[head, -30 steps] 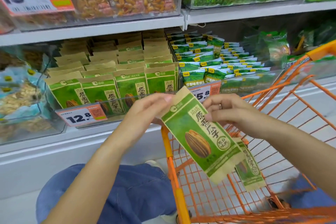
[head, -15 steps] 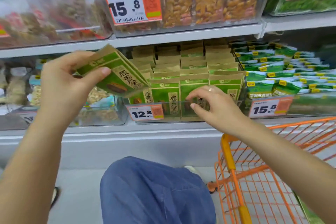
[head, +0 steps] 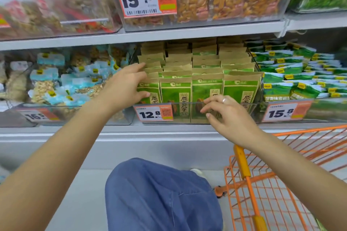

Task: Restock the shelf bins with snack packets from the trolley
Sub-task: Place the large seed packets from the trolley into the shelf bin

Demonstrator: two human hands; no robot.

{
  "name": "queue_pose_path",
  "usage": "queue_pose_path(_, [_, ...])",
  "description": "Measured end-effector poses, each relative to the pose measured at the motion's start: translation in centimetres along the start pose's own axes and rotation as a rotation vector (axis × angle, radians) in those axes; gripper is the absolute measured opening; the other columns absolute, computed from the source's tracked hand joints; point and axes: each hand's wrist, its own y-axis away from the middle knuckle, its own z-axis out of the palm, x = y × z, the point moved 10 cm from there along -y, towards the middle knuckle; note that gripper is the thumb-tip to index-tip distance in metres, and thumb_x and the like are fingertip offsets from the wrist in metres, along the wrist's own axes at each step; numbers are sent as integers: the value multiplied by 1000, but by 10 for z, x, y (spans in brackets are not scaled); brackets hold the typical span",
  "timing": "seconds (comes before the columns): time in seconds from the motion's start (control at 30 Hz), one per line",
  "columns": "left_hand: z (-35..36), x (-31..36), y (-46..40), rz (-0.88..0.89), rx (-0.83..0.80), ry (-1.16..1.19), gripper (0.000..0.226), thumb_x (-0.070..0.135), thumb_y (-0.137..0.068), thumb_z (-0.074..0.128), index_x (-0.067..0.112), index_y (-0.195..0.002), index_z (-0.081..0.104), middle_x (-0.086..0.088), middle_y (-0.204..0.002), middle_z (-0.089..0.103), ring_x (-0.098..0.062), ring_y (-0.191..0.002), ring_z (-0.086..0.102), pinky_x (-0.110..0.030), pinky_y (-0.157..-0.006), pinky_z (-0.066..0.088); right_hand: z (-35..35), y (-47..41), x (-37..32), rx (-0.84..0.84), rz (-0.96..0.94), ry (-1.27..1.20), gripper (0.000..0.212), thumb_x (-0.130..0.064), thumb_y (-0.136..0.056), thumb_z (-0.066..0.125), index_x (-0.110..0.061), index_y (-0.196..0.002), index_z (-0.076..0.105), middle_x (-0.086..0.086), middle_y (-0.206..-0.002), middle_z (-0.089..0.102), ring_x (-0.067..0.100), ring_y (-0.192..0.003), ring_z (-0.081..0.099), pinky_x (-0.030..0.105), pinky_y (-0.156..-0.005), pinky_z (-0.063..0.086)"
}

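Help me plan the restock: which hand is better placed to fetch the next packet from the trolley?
Probably the right hand: it hovers at the bin's clear front wall, seemingly gripping nothing, directly above the orange trolley. The left hand is occupied at the leftmost row of green packets, farther from the trolley.

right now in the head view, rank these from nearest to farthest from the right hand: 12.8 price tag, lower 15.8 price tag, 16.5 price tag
1. 12.8 price tag, just left of the right hand, on the same bin front.
2. Lower 15.8 price tag, to its right, on the next bin.
3. 16.5 price tag, far left, beyond the left arm.
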Motion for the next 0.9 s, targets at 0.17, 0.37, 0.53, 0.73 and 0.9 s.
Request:
queue_pose_path(0.17, [16,5,-14,17,-171,-186,77,43,-74,78,12,-135,44,-17,-159,12,-33,-143,20,-44,-114,25,1,0,2,-1,7,-14,16,-15,-90,60,-20,-101,71,-4,-122,59,18,-113,48,26,-84,36])
queue_pose_path(0.37, [2,20,-11,177,30,-359,76,51,-67,79,3,-122,57,-14,-132,49,-34,-117,45,-45,-94,36,1,1,2,13,-3,-39,15,-15,-89,60,-20,-98,71,-4,-121,59,18,-112,48,31,-86,41])
queue_pose_path(0.53, [-5,17,-6,181,144,-392,68,50,-65,81,1,-106,60,-15,-112,58,-34,-96,54,-43,-78,40,1,2,3,23,-12,-43,14,-15,-89,60,-20,-97,71,-4,-122,59,19,-112,48,32,-87,41])
queue_pose_path(0.73, [4,20,-8,85,58,-371,68,50,-68,79,5,-115,56,-12,-123,53,-32,-108,50,-44,-89,37,3,3,0,10,-35,-51,15,-16,-91,58,-19,-100,71,-3,-125,57,18,-116,46,35,-93,42])
queue_pose_path(0.9, [-34,24,9,-3,184,-89,57,41,-74,78,7,-116,58,-19,-138,46,-37,-130,40,-50,-109,29,-47,31,-10,152,-212,-61,21,-20,-91,52,-15,-96,71,-3,-107,66,12,-102,56,28,-85,47])
